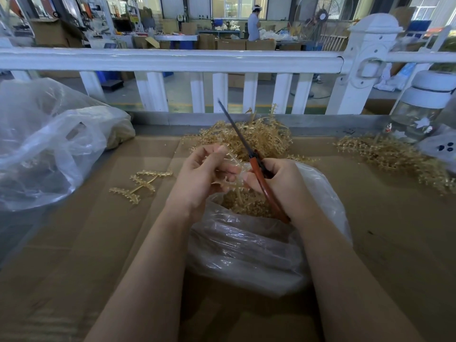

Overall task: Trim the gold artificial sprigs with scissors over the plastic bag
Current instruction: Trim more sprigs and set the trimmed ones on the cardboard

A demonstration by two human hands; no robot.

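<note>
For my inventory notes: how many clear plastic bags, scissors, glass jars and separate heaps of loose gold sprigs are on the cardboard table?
Clear plastic bags: 2
Orange-handled scissors: 1
White-lidded glass jar: 1
Heaps of gold plastic sprigs: 2
Total: 6

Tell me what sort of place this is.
Probably a factory or workshop floor: cardboard boxes stacked in the background, an industrial fan, and piles of gold sprigs on a cardboard-covered bench.

sprig (pixel 229 180): gold, spiky, over the plastic bag (pixel 246 245)
scissors (pixel 246 154): red-handled, blades closed, tilted above bag
</note>
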